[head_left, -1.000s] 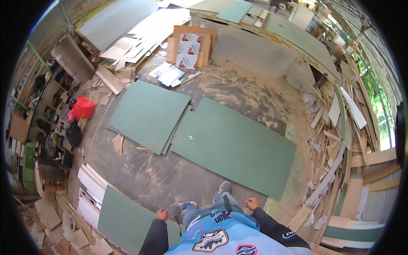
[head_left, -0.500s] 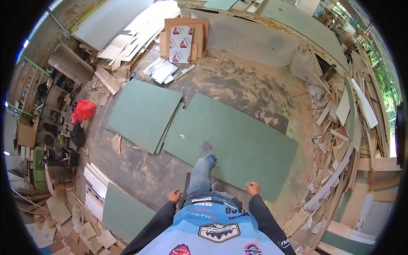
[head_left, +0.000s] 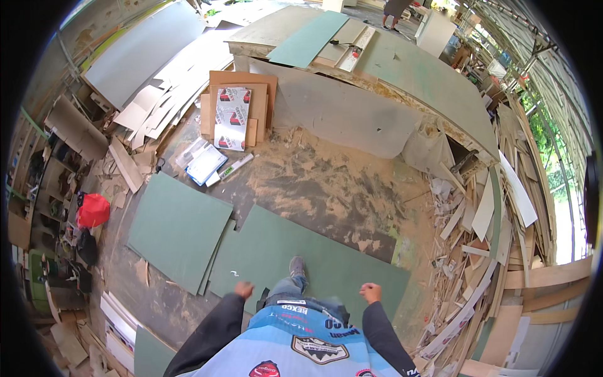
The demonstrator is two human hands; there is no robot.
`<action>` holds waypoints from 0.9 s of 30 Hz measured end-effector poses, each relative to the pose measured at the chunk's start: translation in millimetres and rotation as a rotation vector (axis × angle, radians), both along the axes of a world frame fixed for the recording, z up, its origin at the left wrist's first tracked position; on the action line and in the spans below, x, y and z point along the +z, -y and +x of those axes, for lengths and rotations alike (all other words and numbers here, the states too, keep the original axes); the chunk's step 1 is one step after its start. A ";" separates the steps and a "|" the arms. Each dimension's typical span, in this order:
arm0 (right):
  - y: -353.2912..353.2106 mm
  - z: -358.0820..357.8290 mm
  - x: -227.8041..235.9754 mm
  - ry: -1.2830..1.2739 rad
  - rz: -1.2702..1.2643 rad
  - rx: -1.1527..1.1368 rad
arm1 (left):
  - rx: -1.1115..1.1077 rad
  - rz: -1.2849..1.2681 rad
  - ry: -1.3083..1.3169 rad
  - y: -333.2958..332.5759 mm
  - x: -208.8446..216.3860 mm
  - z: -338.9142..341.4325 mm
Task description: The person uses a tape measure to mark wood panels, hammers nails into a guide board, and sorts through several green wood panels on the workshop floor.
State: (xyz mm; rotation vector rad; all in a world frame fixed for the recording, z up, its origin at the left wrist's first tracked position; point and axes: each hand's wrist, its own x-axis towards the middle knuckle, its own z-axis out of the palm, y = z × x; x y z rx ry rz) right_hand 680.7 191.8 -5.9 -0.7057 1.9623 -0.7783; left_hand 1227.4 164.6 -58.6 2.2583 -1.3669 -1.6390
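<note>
My left hand (head_left: 244,289) hangs beside my hip with its fingers curled in and nothing visible in it. On the other side, my right hand (head_left: 370,292) is loosely closed too, and I see no object in it. Both hands are held above a large green board (head_left: 326,254) lying flat on the floor, touching nothing. One of my shoes is on that board. To its left, another green board (head_left: 179,229) lies with at least one more sheet under its edge.
Ahead stands a long workbench (head_left: 433,94) with a green strip (head_left: 311,41) and a small red tool (head_left: 356,51) on it. Cardboard pieces (head_left: 267,103) lean against its left end. Wood offcuts (head_left: 468,220) pile up at right. Another person (head_left: 394,11) stands far off.
I have stepped forward onto the large green board and my view has lifted. More of the workbench and another person's legs now show. Both hands remain curled at my sides.
</note>
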 end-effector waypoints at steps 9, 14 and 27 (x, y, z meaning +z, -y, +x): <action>108.3 -26.6 7.4 -0.097 0.127 0.048 | 0.398 -0.363 -0.534 363.3 162.9 -126.9; 190.3 -16.3 -11.1 -0.064 0.202 0.269 | 0.587 -0.247 -0.766 458.3 176.8 -165.7; 633.3 -82.4 9.9 0.035 0.017 0.297 | 1.002 -0.332 -0.830 707.1 179.8 -164.6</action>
